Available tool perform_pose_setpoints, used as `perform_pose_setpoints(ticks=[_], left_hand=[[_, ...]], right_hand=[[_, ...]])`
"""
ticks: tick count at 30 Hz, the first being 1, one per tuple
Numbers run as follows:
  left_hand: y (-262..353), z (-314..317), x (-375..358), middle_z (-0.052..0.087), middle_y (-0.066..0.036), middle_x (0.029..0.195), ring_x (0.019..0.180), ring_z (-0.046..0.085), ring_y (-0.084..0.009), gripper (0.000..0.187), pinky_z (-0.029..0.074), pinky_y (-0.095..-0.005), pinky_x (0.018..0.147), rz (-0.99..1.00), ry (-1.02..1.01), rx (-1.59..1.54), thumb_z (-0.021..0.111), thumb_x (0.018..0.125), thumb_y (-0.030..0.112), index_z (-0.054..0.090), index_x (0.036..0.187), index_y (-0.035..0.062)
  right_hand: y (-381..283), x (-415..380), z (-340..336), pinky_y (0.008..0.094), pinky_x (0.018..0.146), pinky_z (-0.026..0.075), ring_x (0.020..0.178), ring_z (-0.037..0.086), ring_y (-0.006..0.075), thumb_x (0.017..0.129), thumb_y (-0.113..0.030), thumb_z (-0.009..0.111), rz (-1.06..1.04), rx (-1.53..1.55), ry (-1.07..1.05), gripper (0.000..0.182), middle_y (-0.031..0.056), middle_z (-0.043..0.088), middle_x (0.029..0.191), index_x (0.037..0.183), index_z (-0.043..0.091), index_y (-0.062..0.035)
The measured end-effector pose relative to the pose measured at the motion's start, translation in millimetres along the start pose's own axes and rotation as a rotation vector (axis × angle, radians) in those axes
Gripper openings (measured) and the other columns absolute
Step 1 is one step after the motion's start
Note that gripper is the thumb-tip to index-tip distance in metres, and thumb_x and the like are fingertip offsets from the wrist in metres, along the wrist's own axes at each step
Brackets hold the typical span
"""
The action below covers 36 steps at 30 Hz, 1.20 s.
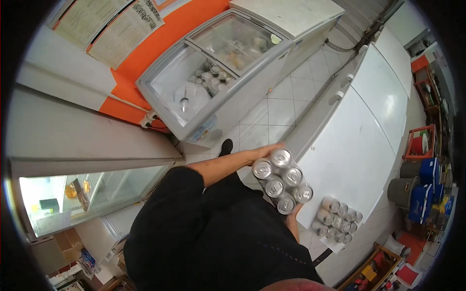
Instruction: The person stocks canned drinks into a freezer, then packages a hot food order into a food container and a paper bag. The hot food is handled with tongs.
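Grip: closed and loaded, with the left hand holding the far side of a pack of cans and the right hand supporting its near side; most of the fingers are hidden.
Cans in hand: six silver-topped cans stand close together in two rows of three, lids facing the camera, in front of a person in a black shirt.
Position: the pack is at the left edge of the long white bench, toward its near end; whether it touches the surface cannot be told.
Bench: a second, larger group of cans sits on the near end, well packed, to the right of the hands and apart from the held pack.
Freezer: at the far left, a glass-topped chest freezer shows one section uncovered, with more cans inside beside a pale plastic bag.
Wall: printed sheets hang above an orange band behind the freezer.
Cooler: a lit, glass-fronted cooler is at the left, a few items visible on its shelves.
Floor: pale tiles run between freezer and bench, a dark shoe showing at the left.
Right side: a grey bin and blue containers stand beyond the bench.
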<state>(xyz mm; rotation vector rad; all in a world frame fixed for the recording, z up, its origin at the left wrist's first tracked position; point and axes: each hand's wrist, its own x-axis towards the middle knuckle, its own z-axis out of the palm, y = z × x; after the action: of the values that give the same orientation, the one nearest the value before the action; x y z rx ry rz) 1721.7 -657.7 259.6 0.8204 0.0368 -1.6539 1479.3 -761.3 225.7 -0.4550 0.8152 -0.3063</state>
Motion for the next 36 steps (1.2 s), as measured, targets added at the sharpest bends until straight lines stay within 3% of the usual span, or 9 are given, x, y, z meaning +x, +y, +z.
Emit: perform_pose_setpoints(ticks=[5, 10, 11, 14, 16, 19, 24, 32, 36], left_hand=[[108.2, -122.3, -100.1, 0.059, -0.01, 0.116, 0.105, 0.058, -0.0218, 0.059, 0.046, -0.0372, 0.095, 0.462, 0.222, -0.09, 0.047, 0.09, 0.056, 0.056, 0.119, 0.0045], [222.2, -283.6, -197.7, 0.058, -0.009, 0.118, 0.109, 0.057, -0.0219, 0.063, 0.045, -0.0385, 0.097, 0.811, 0.282, 0.093, 0.043, 0.091, 0.059, 0.055, 0.122, 0.0058], [240.0, -316.3, -219.5, 0.058, -0.009, 0.119, 0.11, 0.056, -0.022, 0.063, 0.044, -0.0386, 0.097, 0.844, 0.317, 0.095, 0.043, 0.091, 0.059, 0.054, 0.123, 0.0057], [271.1, -406.8, -255.5, 0.057, -0.009, 0.121, 0.111, 0.056, -0.0223, 0.063, 0.044, -0.0387, 0.098, 0.921, 0.415, 0.008, 0.042, 0.091, 0.058, 0.053, 0.124, 0.0055], [272.8, -461.5, -249.7, 0.057, -0.009, 0.122, 0.112, 0.055, -0.0224, 0.063, 0.043, -0.0388, 0.098, 0.959, 0.465, -0.119, 0.041, 0.092, 0.058, 0.052, 0.124, 0.0054], [256.6, -531.5, -222.2, 0.056, -0.009, 0.123, 0.113, 0.054, -0.0227, 0.063, 0.043, -0.039, 0.099, 1.02, 0.511, -0.375, 0.041, 0.092, 0.057, 0.051, 0.125, 0.0052], [224.7, -597.1, -173.5, 0.054, -0.01, 0.126, 0.116, 0.053, -0.0232, 0.062, 0.042, -0.0392, 0.1, 1.078, 0.537, -0.718, 0.039, 0.093, 0.056, 0.049, 0.127, 0.0049], [216.2, -650.5, -119.4, 0.051, -0.01, 0.13, 0.119, 0.05, -0.0239, 0.062, 0.04, -0.0396, 0.102, 1.066, 0.594, -1.016, 0.037, 0.094, 0.055, 0.046, 0.13, 0.0044], [232.2, -677.4, -61.1, 0.041, -0.011, 0.14, 0.129, 0.04, -0.0244, 0.061, 0.034, -0.0394, 0.106, 1.093, 0.926, -0.926, 0.036, 0.095, 0.052, 0.039, 0.138, 0.0076]], right_hand=[[40.4, 114.7, 173.4, 0.0419, 0.109, 0.028, 0.131, 0.034, 0.0266, 0.095, -0.048, 0.041, 0.062, -0.192, -0.195, 0.062, 0.0091, 0.031, 0.144, 0.145, 0.025, -0.0153], [152.9, 222.5, 361.4, 0.0367, 0.106, 0.031, 0.126, 0.038, 0.0221, 0.098, -0.044, 0.036, -0.306, -0.773, -0.422, 0.056, 0.0081, 0.039, 0.136, 0.143, 0.027, -0.0115], [171.0, 245.6, 401.8, 0.0364, 0.1, 0.041, 0.118, 0.049, 0.0199, 0.098, -0.049, 0.036, -0.218, -0.666, -0.489, 0.056, 0.0093, 0.05, 0.126, 0.14, 0.034, -0.0114], [247.3, 365.7, 445.0, 0.0344, 0.102, 0.039, 0.119, 0.048, 0.0188, 0.097, -0.046, 0.037, 0.166, -0.39, -0.792, 0.055, 0.0077, 0.047, 0.13, 0.143, 0.03, -0.0154], [289.4, 388.8, 499.6, 0.0323, 0.103, 0.037, 0.123, 0.045, 0.0182, 0.096, -0.045, 0.035, 0.216, -0.319, -0.509, 0.059, 0.0045, 0.044, 0.136, 0.146, 0.026, -0.0133], [340.3, 476.8, 508.3, 0.0327, 0.103, 0.038, 0.124, 0.045, 0.0188, 0.095, -0.04, 0.038, 0.174, -0.444, -0.573, 0.059, 0.0055, 0.043, 0.137, 0.146, 0.025, -0.0124], [375.8, 556.9, 515.7, 0.0327, 0.098, 0.042, 0.114, 0.052, 0.0185, 0.091, -0.038, 0.045, 0.457, -0.661, -0.555, 0.058, 0.0083, 0.054, 0.125, 0.14, 0.037, -0.0093], [408.4, 638.8, 500.0, 0.0341, 0.087, 0.048, 0.094, 0.059, 0.0202, 0.09, -0.046, 0.049, 0.257, -0.784, -0.265, 0.052, 0.0058, 0.06, 0.111, 0.129, 0.051, -0.0115], [412.9, 592.6, 539.4, 0.0354, 0.089, 0.043, 0.107, 0.051, 0.0186, 0.088, -0.041, 0.054, 0.248, -0.263, 0.108, 0.041, 0.0034, 0.054, 0.117, 0.12, 0.052, -0.0155]])
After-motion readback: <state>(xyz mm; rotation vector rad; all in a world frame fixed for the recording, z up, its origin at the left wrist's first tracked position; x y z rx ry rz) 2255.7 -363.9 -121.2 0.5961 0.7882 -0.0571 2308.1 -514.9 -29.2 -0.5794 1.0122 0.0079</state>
